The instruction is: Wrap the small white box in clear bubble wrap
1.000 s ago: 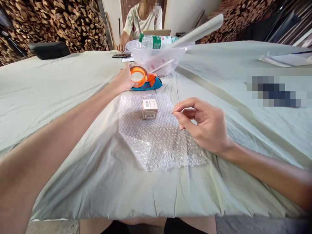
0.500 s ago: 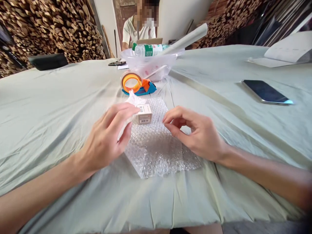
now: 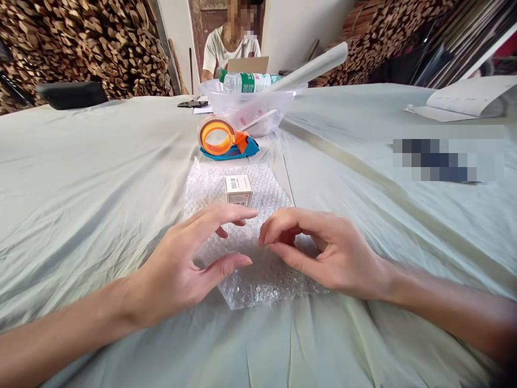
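Left hand (image 3: 177, 264) open, thumb and fingers apart; right hand (image 3: 341, 253) pinched at the fingertips, can't tell if anything thin sits between. Both over bubble wrap (image 3: 269, 280). Small box (image 3: 238, 188) on it, just beyond left fingertips, apparently placed within reach of both. Tape dispenser (image 3: 231, 140) farther out, base down, likely for steadiness. Creased pale cloth (image 3: 133, 161) under all; stacked wood (image 3: 100, 43) and a person (image 3: 220, 48) beyond.

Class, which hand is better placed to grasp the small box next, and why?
Probably the left hand: it is open and appears nearer the small box, while the right hand is closed in a pinch.
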Action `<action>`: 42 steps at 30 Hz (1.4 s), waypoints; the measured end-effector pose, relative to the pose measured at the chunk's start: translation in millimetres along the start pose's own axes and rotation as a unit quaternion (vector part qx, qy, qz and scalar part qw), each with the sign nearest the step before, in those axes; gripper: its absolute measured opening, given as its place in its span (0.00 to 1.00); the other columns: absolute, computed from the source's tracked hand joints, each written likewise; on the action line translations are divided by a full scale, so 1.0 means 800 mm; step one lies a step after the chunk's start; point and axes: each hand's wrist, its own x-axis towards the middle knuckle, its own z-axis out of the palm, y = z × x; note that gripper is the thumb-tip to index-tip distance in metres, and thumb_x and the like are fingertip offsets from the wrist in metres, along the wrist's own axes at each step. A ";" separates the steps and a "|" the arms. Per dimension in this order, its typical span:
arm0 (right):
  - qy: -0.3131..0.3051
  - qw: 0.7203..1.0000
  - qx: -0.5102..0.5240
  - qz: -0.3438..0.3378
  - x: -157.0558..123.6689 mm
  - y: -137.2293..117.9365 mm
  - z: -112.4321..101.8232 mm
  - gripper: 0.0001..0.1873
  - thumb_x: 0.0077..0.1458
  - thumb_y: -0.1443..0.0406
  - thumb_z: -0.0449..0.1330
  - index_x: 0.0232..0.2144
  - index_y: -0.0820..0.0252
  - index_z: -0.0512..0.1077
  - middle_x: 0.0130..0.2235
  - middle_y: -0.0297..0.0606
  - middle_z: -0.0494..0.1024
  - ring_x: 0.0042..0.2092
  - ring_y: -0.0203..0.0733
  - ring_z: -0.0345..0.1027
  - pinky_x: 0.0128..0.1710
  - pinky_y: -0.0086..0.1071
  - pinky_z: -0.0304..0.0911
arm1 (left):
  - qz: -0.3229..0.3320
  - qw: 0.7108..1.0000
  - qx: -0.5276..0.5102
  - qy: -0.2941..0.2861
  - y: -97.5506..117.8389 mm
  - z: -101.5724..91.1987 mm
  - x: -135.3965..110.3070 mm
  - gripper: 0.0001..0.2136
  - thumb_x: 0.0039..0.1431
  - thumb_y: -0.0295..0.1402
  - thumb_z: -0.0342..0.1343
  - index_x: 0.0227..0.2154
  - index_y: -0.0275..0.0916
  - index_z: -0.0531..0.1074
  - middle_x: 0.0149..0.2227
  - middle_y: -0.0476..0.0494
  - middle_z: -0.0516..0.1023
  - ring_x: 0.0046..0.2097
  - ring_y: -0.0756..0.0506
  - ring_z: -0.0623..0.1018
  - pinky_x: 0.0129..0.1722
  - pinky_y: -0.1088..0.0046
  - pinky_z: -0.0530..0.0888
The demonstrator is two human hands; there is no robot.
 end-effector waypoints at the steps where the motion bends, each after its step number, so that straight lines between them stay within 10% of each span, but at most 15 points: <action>1: -0.003 1.000 -0.002 0.000 0.000 0.000 -0.001 0.04 0.71 0.65 0.63 0.40 0.54 0.76 0.39 0.35 0.84 0.34 0.36 0.75 0.31 0.32 0.72 | -0.010 1.000 -0.014 -0.004 -0.001 0.000 0.001 0.19 0.75 0.31 0.66 0.65 0.51 0.74 0.57 0.52 0.87 0.55 0.51 0.86 0.54 0.78 0.84; 21: -0.012 1.000 0.007 -0.008 -0.002 0.005 -0.007 0.05 0.75 0.63 0.61 0.44 0.53 0.77 0.38 0.38 0.84 0.36 0.39 0.78 0.29 0.33 0.68 | -0.142 0.982 -0.128 -0.014 -0.001 -0.005 0.009 0.02 0.70 0.34 0.68 0.40 0.49 0.84 0.39 0.52 0.85 0.43 0.49 0.81 0.42 0.70 0.75; 42: -0.053 0.998 0.017 -0.033 -0.005 0.020 -0.012 0.09 0.77 0.57 0.61 0.49 0.54 0.76 0.39 0.38 0.82 0.33 0.36 0.73 0.31 0.29 0.70 | -0.172 0.971 -0.162 0.025 -0.004 -0.005 0.010 0.06 0.72 0.36 0.67 0.36 0.45 0.83 0.35 0.53 0.82 0.37 0.52 0.77 0.40 0.75 0.75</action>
